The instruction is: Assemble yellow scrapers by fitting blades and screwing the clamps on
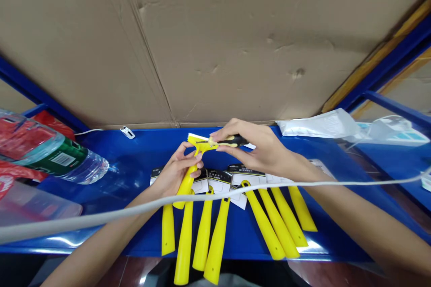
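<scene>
Closest to the camera a pale cable (pixel 101 217) sags across the whole view, passing in front of both forearms. Just behind it, on the blue shelf (pixel 134 161), lies a row of yellow scrapers (pixel 215 228), handles pointing back toward the shelf's near edge and some poking out past it. Their heads carry black and white label cards (pixel 218 179).

Above that row, the left hand (pixel 175 175) is wrapped around the handle of one more yellow scraper (pixel 190 175), holding it up off the shelf with the head on top. The right hand (pixel 261 150) is closed on a black and yellow screwdriver (pixel 224 142), lying sideways with its tip right at the raised scraper's head. So both hands are gripping, neither one open.

Off to the left side of the shelf there's a plastic water bottle (pixel 60 159) on its side, red packaging around it. Near the shelf's back edge sits a small white clip (pixel 128 132). To the right at the back, a clear plastic bag (pixel 323 125). Behind everything, a big cardboard sheet (pixel 215 40).
</scene>
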Tool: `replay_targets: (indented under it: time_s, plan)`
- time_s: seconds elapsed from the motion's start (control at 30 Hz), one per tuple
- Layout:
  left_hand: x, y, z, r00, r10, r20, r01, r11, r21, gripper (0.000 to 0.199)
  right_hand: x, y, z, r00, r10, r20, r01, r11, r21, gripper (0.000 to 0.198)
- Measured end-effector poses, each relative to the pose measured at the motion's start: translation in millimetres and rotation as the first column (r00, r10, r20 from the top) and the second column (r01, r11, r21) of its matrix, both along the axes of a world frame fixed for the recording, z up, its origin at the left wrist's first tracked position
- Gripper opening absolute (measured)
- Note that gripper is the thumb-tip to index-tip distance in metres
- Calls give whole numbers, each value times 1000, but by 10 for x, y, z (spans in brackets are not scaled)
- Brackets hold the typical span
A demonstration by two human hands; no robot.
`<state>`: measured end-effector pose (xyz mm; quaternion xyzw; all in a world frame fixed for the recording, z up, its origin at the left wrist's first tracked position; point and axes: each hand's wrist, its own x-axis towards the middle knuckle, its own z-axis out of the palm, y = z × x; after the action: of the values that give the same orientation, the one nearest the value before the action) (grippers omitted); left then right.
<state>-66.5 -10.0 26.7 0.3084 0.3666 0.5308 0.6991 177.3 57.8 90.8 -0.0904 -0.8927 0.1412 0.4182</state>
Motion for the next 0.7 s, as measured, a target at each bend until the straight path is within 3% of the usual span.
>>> replay_targets:
  time_s: [0.07, 0.13, 0.27, 0.4, 0.57, 0.7]
  plan:
    - [-6, 4, 8, 1000, 12, -8, -12, 1000, -2, 53, -3, 0, -10, 997, -58, -43, 61, 996, 58, 18]
    - [-7, 6, 11, 1000, 18, -25, -18, 1000, -18, 52, -3, -3, -9, 996, -75, -40, 78, 995, 64, 27]
    - [-5, 6, 20, 1000, 3, -26, -3, 1000, -3, 52, 2, -7, 0, 1000, 12, 13, -11, 1000, -12, 35]
    - [-2, 3, 34, 1000, 11, -28, -10, 1000, 4, 53, -10, -1, -12, 992, -91, -92, 103, 985, 135, 22]
    - [-14, -1, 15, 999, 17, -48, -17, 1000, 6, 52, -15, -12, -13, 1000, -23, 20, 23, 1000, 4, 33]
    - [-27, -9, -23, 996, -21, -87, 23, 999, 27, 51, -20, -6, -33, 988, -134, -78, 144, 981, 132, 18]
